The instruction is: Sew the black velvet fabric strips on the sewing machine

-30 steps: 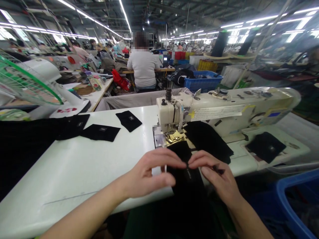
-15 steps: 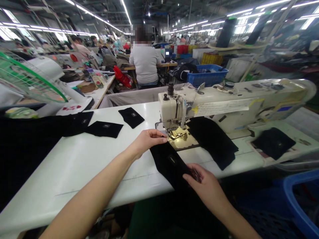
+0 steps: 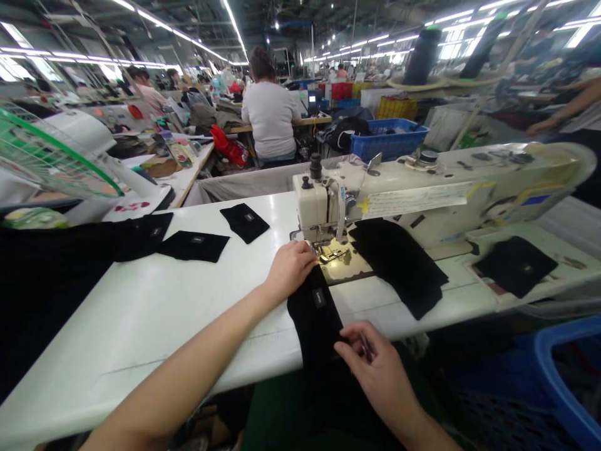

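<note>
A black fabric piece (image 3: 313,326) with a small label hangs from the sewing machine's needle area over the table's front edge. My left hand (image 3: 292,268) is closed on its upper end, right beside the presser foot (image 3: 334,254) of the sewing machine (image 3: 323,207). Lower down, my right hand (image 3: 378,360) pinches the fabric's right edge between thumb and fingers. A small metal tool (image 3: 366,347), perhaps thread snips, is tucked inside that hand and mostly hidden by the fingers. The label (image 3: 318,297) faces up between my two hands.
Labelled black pieces (image 3: 245,223) lie on the white table (image 3: 211,300) at left. A black stack (image 3: 399,263) lies under the machine arm, with another black piece (image 3: 516,266) further right. A blue basket (image 3: 544,357) stands low at right; a fan (image 3: 51,150) is at left.
My left hand has turned palm-down and closed over the fabric's top by the presser foot. The fabric now hangs straighter, and my right hand has shifted slightly down and left.
</note>
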`<act>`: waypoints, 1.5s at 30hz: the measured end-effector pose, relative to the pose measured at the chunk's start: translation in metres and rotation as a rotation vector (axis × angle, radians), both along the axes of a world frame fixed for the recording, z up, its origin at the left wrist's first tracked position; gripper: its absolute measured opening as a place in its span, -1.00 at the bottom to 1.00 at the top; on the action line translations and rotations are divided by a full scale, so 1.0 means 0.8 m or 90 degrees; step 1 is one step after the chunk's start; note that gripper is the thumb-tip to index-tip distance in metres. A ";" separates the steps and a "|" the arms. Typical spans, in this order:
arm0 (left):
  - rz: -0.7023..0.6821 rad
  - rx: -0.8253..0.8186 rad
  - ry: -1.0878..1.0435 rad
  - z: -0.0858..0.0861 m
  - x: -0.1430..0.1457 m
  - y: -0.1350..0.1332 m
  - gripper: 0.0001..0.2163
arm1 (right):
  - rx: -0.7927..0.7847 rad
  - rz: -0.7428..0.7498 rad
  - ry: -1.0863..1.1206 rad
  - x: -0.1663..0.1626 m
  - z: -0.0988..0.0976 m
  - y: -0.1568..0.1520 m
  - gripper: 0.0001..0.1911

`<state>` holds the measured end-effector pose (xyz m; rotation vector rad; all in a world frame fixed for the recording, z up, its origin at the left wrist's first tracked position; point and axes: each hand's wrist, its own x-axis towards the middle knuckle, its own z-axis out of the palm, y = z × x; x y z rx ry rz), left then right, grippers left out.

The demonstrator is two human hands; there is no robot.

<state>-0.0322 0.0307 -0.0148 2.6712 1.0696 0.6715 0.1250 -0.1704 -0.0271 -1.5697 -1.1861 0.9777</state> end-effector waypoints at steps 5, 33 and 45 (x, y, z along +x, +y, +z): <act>0.030 0.009 0.006 -0.007 -0.002 -0.012 -0.87 | 0.065 0.107 -0.090 0.010 -0.003 -0.006 -0.84; -0.095 0.146 0.089 -0.011 -0.014 0.008 -0.74 | 0.374 0.168 -0.442 0.019 -0.008 0.011 -0.80; -0.088 0.135 0.106 -0.007 -0.015 0.007 -0.77 | 0.322 0.220 -0.465 0.019 -0.008 0.018 -0.72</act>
